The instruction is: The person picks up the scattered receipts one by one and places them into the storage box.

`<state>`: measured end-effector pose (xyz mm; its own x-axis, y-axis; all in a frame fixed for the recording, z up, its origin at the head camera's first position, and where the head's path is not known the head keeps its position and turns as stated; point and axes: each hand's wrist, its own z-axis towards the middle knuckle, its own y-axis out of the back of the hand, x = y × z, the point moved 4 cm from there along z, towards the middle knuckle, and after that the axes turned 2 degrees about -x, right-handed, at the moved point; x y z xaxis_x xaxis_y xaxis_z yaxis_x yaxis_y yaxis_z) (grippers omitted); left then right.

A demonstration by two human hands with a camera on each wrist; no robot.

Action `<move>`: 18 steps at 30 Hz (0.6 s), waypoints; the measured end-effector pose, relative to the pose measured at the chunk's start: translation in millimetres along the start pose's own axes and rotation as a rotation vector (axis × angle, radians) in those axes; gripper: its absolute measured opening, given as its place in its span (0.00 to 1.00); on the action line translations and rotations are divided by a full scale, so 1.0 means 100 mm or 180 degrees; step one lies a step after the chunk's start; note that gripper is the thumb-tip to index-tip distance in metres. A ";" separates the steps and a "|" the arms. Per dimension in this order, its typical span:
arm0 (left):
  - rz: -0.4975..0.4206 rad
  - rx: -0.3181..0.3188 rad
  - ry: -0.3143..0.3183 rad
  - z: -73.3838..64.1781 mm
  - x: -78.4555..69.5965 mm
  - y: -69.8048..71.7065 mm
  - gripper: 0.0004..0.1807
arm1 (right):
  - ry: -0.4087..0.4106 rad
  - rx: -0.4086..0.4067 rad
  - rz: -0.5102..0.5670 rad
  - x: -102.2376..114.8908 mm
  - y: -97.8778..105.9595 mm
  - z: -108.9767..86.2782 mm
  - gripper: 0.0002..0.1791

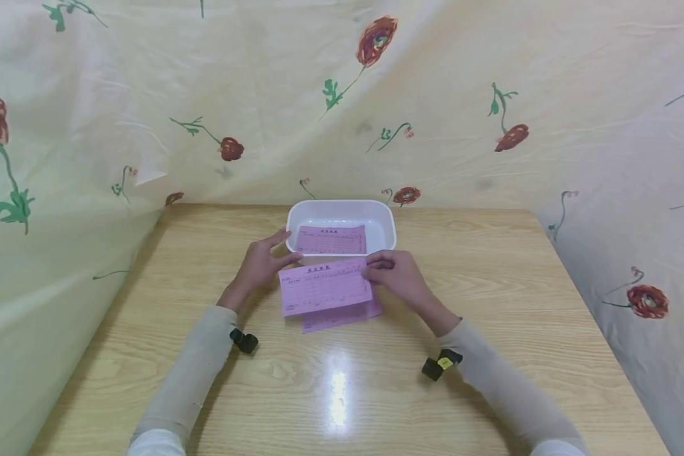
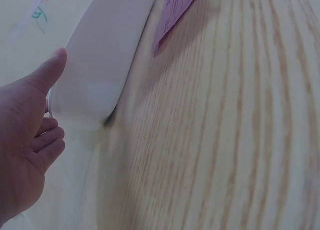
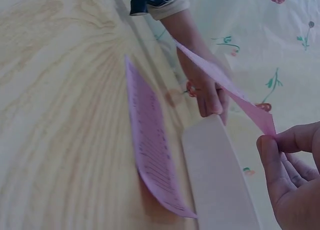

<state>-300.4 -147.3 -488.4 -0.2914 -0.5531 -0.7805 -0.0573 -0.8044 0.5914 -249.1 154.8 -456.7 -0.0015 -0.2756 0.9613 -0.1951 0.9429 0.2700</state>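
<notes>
A white plastic box [image 1: 382, 237] stands at the back of the table, with one pink printed slip [image 1: 332, 242] lying inside. My left hand [image 1: 260, 259] grips its front left corner, thumb on the near side, as the left wrist view shows with the box wall [image 2: 95, 65]. Between thumb and fingers, my right hand [image 1: 398, 277] pinches a second pink slip [image 1: 326, 292] by its right end, held up in front of the box. Under that one, a third pink slip [image 1: 333, 322] is partly covered; in the right wrist view this lower slip [image 3: 152, 145] has curved ends.
The wooden table [image 1: 519, 304] extends around the box on both sides and toward me. A flower-patterned cloth [image 1: 285, 82] hangs behind and at both sides. Small dark cameras sit on the left wrist [image 1: 244, 341] and right wrist [image 1: 441, 364].
</notes>
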 end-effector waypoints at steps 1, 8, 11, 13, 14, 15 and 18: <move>0.0007 -0.0014 -0.0008 0.00 0.00 0.00 0.41 | 0.0019 0.0002 0.0036 0.02 0.02 0.00 0.14; 0.0074 -0.0087 -0.0013 0.01 0.02 0.01 0.33 | 0.0115 -0.0071 0.0219 0.16 0.15 0.05 0.15; 0.0101 -0.0079 -0.0016 0.02 0.02 0.01 0.31 | 0.0167 -0.0133 0.0229 0.23 0.21 0.08 0.15; 0.0120 -0.0077 -0.0028 0.02 0.02 0.01 0.31 | 0.0176 -0.0176 0.0235 0.26 0.25 0.10 0.16; 0.0115 -0.0075 -0.0029 0.02 0.02 0.01 0.31 | 0.0181 -0.0202 0.0240 0.28 0.27 0.11 0.16; 0.0118 -0.0079 -0.0027 0.02 0.03 0.01 0.31 | 0.0186 -0.0227 0.0241 0.29 0.29 0.13 0.16; 0.0122 -0.0088 -0.0021 0.02 0.03 0.00 0.33 | 0.0195 -0.0313 0.0242 0.33 0.34 0.17 0.16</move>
<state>-302.8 -148.8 -490.0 -0.2992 -0.5822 -0.7560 -0.0197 -0.7884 0.6149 -272.3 174.8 -416.6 0.0480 -0.1936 0.9799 -0.0995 0.9752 0.1975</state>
